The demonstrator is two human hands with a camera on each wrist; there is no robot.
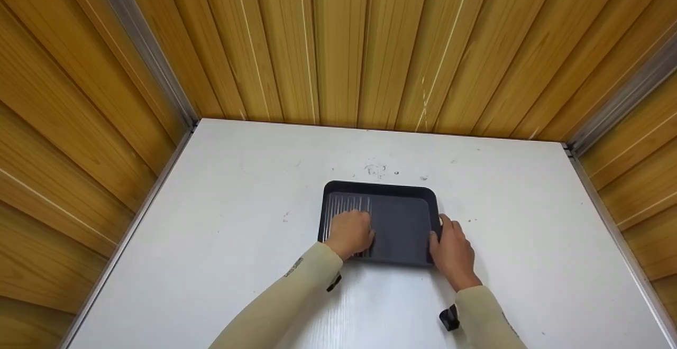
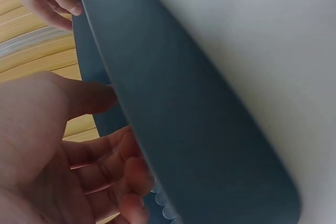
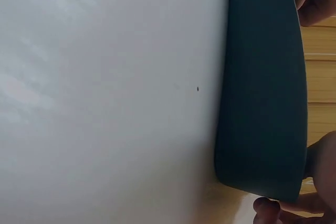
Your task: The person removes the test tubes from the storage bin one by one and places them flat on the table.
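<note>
A dark, shallow rectangular grill pan lies on the white table, with raised ridges across its left part and a flat right part. My left hand is over the ridged part, reaching in across the near wall. In the left wrist view, its fingers curl loosely and stand apart from the thumb, with nothing seen between them. My right hand grips the pan's right wall, thumb on the inner side and fingers outside. In the right wrist view, the near wall fills much of the picture.
The white table has dark scuff marks beyond the pan. Wood-patterned panels rise at the back and both sides, with metal strips along the corners. A dark wrist device sits at my right sleeve.
</note>
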